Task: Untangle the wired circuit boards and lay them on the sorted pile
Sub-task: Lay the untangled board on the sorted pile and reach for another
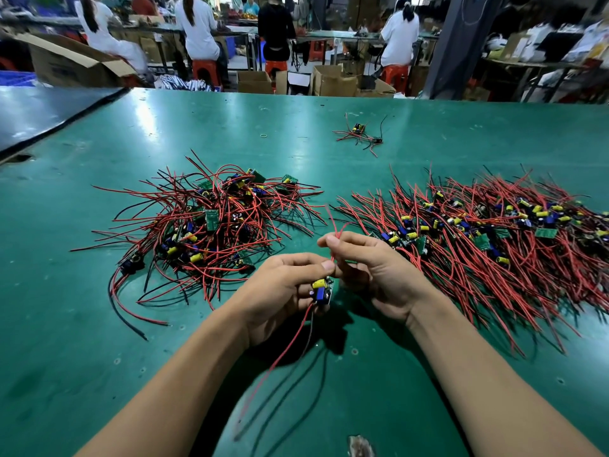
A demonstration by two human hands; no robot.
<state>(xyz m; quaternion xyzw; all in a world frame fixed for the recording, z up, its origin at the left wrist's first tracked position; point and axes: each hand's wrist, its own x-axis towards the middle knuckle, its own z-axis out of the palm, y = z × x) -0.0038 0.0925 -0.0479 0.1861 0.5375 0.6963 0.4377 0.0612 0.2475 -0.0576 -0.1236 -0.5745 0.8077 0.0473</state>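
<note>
The left hand (280, 291) is clamping a board (322, 291), the right hand (379, 272) pinching its red wires (336, 233) straight — next, likely laying it on the sorted pile (494, 239).

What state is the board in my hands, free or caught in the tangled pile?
Free: left hand grips the board, right hand pinches its red wires, none reach the tangled pile.

A tangled board pile (211, 225) is laid left of the table (99, 324) middle, the sorted pile (478, 239) by the right edge, a small cluster (361, 135) behind.
</note>
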